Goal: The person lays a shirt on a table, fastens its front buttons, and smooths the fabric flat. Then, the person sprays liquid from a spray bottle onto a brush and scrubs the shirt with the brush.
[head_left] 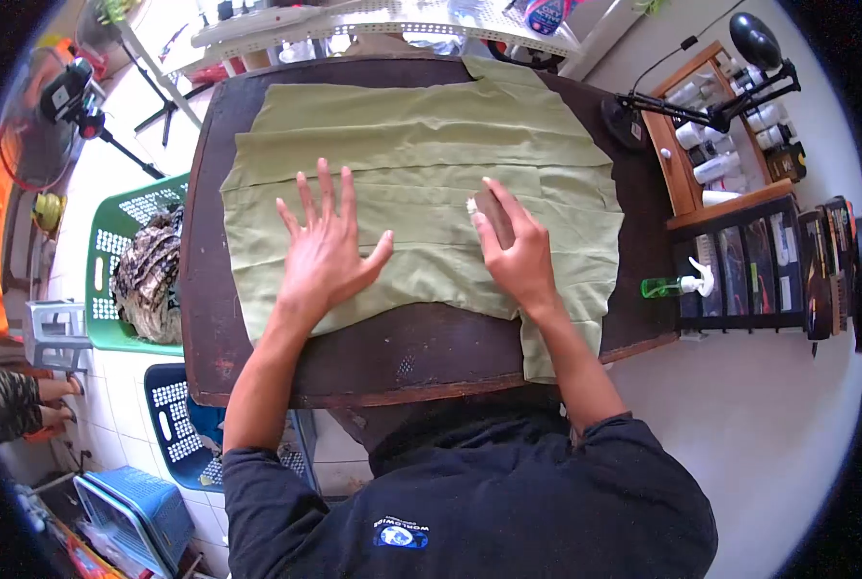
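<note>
A light green cloth garment [402, 154] lies spread over the dark table, with creases and seams running across it. My left hand [327, 249] rests on its left half, palm down and fingers spread. In my right hand [519, 253] is a small brown brush [493, 214] with whitish bristles showing on its left side. My thumb and fingers close around it, over the right half of the garment. How firmly the bristles touch the cloth cannot be made out. A strip of the garment [542, 352] hangs toward the front edge, beside my right forearm.
The dark table [411, 347] has a green spray bottle [677, 283] lying near its right edge. A black lamp [754, 43] and a wooden cabinet [686, 183] stand at right. Laundry fills a green basket [103, 261] at left, near a blue basket [165, 425].
</note>
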The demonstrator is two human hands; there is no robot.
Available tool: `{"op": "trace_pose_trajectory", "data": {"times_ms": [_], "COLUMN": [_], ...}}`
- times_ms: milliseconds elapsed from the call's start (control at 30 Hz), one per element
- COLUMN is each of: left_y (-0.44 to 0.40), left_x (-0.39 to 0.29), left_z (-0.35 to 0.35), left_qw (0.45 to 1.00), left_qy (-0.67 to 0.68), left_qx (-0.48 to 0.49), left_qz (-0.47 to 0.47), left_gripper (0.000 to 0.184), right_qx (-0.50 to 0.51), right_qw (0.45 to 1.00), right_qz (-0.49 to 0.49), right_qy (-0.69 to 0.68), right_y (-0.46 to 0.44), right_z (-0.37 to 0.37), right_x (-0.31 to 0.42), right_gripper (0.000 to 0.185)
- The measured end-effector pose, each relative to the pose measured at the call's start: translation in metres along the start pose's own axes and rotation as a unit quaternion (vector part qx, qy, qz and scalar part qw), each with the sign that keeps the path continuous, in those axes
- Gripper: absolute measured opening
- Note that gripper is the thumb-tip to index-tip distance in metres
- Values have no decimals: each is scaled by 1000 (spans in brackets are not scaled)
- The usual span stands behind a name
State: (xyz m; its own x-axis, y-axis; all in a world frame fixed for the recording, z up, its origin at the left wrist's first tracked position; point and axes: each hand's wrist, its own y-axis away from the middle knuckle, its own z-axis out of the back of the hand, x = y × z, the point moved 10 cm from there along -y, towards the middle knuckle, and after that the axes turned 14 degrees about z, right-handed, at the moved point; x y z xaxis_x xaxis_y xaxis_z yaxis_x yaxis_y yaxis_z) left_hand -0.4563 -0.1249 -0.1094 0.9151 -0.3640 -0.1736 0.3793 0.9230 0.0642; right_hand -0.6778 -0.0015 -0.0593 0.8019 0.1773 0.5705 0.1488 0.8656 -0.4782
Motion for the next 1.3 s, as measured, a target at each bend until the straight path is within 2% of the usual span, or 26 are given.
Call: {"op": "trace_pose_trajectory", "data": {"times_ms": [67,133,200,233,300,467,633,700,833,967,1000,1133,1167,1300], "left_y": [8,15,16,16,14,13,15,17,12,14,16,13,12,13], "left_x": [-7,-29,-38,-42,-39,-41,-42,-38,-42,-41,-40,-41,-43,-41], "left_z": [-3,-11,-12,-16,-19,-16,-14,-18,-18,-16,-18,-19,-18,-18], "left_qw": [1000,998,996,995,995,993,992,992,991,992,992,991,991,991], "left_qy": [-8,1,-4,5,-12,-7,-26,-33,-45,-52,-52,-53,-54,-54], "left_qx": [5,9,58,54,41,71,73,75,65,77,78,77,77,79], "left_qz": [-20,-56,-66,-85,-93,-94,-101,-100,-104,-91,-89,-95,-98,-93], "left_gripper": [110,110,110,110,115,125,136,137,140,139,139,139,139,139], "right_qx": [-18,56,116,108,10,8,-15,-65,-60,-46,-44,-22,-24,-76], "right_qw": [1000,987,992,994,997,998,999,987,987,955,955,961,960,889], "right_qz": [-8,120,36,29,-66,2,13,-94,-109,-144,-144,-47,-49,-212], "right_qy": [3,-92,-14,5,38,56,49,111,106,255,254,272,273,399], "right_y": [10,25,28,22,10,20,40,49,59,69,73,77,78,83], "right_z": [8,-15,-15,-7,17,42,63,96,115,145,147,142,148,190], "right_x": [10,54,47,29,-35,-44,-48,-95,-90,-105,-108,-116,-117,-133], "right_gripper": [55,56,55,55,56,56,55,56,55,53,53,53,53,54]}}
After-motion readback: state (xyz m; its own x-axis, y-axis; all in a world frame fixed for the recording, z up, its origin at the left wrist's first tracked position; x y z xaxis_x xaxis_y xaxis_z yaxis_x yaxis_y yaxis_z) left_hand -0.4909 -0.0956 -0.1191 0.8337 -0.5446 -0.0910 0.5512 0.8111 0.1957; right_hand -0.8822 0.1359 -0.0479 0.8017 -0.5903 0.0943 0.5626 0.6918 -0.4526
